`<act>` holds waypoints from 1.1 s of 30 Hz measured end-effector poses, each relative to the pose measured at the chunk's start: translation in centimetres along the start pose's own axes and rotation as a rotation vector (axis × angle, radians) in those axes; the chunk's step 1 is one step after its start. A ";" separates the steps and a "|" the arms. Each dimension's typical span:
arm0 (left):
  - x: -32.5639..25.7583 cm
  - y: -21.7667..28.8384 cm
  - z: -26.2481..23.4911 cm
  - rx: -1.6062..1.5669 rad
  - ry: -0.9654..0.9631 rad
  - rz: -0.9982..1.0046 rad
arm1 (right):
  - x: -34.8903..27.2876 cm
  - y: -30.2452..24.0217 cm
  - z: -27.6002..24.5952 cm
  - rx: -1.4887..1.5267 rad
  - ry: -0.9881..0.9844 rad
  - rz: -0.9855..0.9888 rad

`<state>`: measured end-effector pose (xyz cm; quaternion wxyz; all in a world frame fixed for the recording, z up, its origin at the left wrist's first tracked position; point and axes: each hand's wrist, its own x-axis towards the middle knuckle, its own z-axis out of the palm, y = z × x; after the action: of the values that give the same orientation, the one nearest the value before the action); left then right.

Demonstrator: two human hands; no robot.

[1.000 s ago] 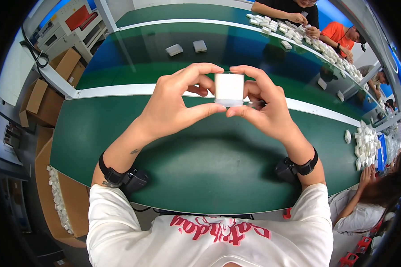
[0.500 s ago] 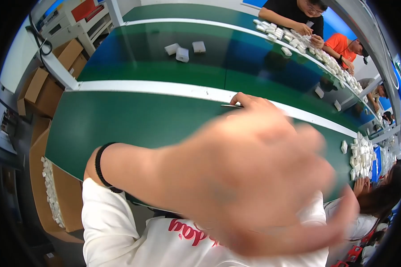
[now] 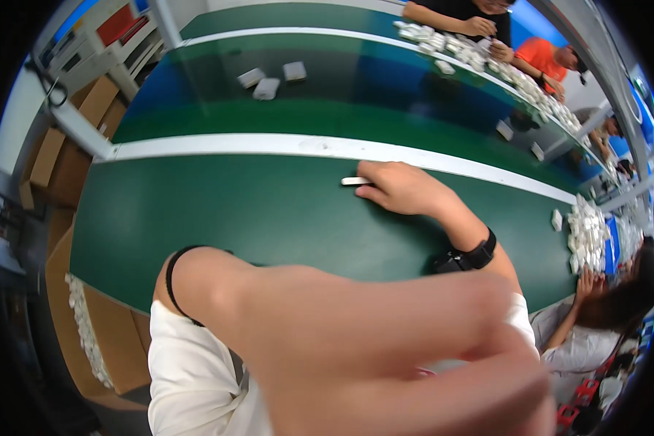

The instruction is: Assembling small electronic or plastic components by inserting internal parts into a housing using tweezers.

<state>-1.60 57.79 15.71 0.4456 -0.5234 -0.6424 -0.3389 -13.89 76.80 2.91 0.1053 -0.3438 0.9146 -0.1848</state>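
Observation:
My right hand, with a black watch on its wrist, rests low over the green work surface near the white rail. Its thumb and fingers close round a thin white strip-like piece, whose end sticks out to the left. My palm hides the rest of that piece, so its kind is unclear. Very close and blurred, my left hand fills the lower middle, a black band round its wrist. Whether its fingers hold anything does not show.
Beyond the white rail lies a green belt with three white blocks. White pieces line its far side, where people work. At right, a pile of white packets lies beside a co-worker's hand. Cardboard boxes stand at left.
My left hand has shifted down, uncovering my right hand and watch. My right hand has moved slightly left and down, and the thin white piece shows more. The whole view has shifted a little.

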 end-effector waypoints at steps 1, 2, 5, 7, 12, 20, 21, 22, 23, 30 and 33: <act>-0.1 -0.3 -0.4 -0.004 -0.005 0.030 | 0.6 -0.2 0.0 -0.015 0.003 -0.004; -0.2 -0.5 -1.0 -0.008 -0.011 0.061 | 1.3 -0.5 0.3 -0.010 -0.029 0.011; 0.2 -4.2 -2.9 -0.049 -0.111 0.272 | 1.2 -0.5 -0.1 -0.013 -0.002 0.017; -0.2 -6.2 -2.9 0.070 -0.201 0.211 | 0.9 1.4 -0.3 -0.008 0.043 0.154; -0.6 -7.9 -5.8 0.155 -0.133 0.120 | 2.3 8.0 -4.3 -0.212 0.502 0.466; 0.2 -8.8 -4.1 0.124 -0.097 0.055 | -7.9 32.2 -9.2 -0.377 0.471 1.082; 0.2 -8.7 -4.0 0.099 -0.117 0.041 | -7.8 31.7 -9.2 -0.301 0.441 1.094; -0.1 -9.0 -4.0 0.091 -0.097 0.052 | -7.1 31.4 -9.5 -0.302 0.445 1.083; 0.1 -8.9 -3.9 0.098 -0.094 0.054 | -6.3 31.2 -9.6 -0.275 0.462 1.075; -0.1 -10.2 -1.2 0.232 -0.201 -0.199 | -0.2 8.5 -9.6 1.616 0.407 -0.032; -1.3 -11.0 0.3 0.273 -0.235 -0.299 | 0.4 1.0 -8.2 1.619 0.242 -0.278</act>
<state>-12.36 55.17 14.76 0.3795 -0.3930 -0.8001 -0.2478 -17.42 79.47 9.96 0.1974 -0.2495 0.4528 -0.8329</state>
